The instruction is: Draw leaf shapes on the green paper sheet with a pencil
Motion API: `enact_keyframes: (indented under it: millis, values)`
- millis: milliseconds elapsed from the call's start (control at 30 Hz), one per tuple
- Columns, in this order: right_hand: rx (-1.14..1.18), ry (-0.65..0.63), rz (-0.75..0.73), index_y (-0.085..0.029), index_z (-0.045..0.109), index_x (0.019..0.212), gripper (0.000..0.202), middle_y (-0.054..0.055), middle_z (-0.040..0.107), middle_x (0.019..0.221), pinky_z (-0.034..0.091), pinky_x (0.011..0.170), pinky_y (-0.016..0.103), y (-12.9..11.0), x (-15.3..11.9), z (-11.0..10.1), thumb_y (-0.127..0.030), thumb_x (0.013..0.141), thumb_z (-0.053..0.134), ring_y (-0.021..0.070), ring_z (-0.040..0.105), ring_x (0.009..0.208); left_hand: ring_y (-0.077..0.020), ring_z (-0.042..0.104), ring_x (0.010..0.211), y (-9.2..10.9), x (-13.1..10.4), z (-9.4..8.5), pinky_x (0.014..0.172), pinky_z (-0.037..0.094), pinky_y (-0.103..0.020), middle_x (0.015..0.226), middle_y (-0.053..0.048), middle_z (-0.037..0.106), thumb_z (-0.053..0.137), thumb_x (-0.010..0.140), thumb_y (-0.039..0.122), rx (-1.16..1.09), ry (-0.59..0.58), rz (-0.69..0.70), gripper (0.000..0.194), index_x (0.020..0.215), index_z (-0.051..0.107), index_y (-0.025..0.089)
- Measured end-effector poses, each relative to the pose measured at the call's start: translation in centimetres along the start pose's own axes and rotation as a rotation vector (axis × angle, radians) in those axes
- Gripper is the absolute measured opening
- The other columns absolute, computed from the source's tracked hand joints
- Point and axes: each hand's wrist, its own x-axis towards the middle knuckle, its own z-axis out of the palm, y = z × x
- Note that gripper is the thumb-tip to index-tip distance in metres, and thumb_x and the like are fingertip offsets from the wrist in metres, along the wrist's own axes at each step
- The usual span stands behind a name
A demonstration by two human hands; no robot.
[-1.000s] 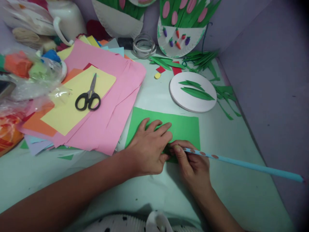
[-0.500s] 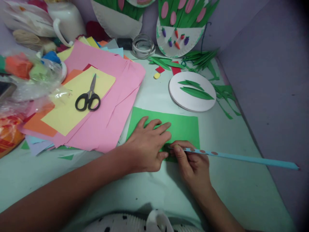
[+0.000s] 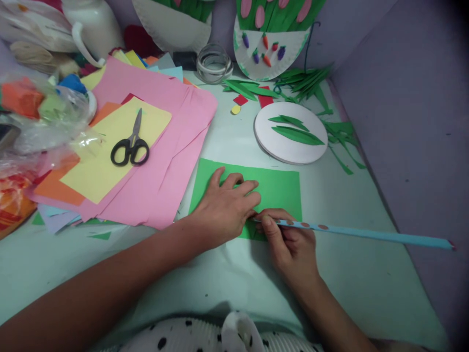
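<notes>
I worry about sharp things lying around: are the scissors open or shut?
Shut: the scissors lie on the yellow paper with their blades together, ending in a single point.

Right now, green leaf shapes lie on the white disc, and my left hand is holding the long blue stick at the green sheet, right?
Not quite: your right hand holds the long blue stick at the green sheet, as the head view shows. Green leaf shapes do lie on the white disc.
</notes>
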Motion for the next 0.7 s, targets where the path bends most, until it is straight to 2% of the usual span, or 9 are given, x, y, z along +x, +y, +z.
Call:
enact_keyframes:
  millis: [333,700]
  values:
    - [-0.032,-0.001,-0.012,-0.018,0.059,0.059,0.031,0.001,0.068,0.066,0.045,0.050,0.021,-0.29,-0.16,-0.23,-0.017,0.089,0.049,0.0115,0.062,0.056,-0.0333,0.044,0.118,-0.01,-0.32,-0.49,0.103,0.021,-0.066,0.136,-0.006,0.052,0.054,0.087,0.025,-0.038,-0.029,0.006,0.013,0.095,0.062,0.018]
    - [-0.012,-0.025,0.005,-0.018,0.061,0.063,0.027,0.000,0.067,0.067,0.046,0.053,0.022,-0.29,-1.03,-0.55,-0.016,0.088,0.050,0.0122,0.064,0.058,-0.0349,0.043,0.120,0.05,-0.36,-0.71,0.103,0.021,-0.066,0.137,-0.008,0.051,0.061,0.081,0.030,-0.066,-0.041,0.003,0.020,0.098,0.062,0.017]
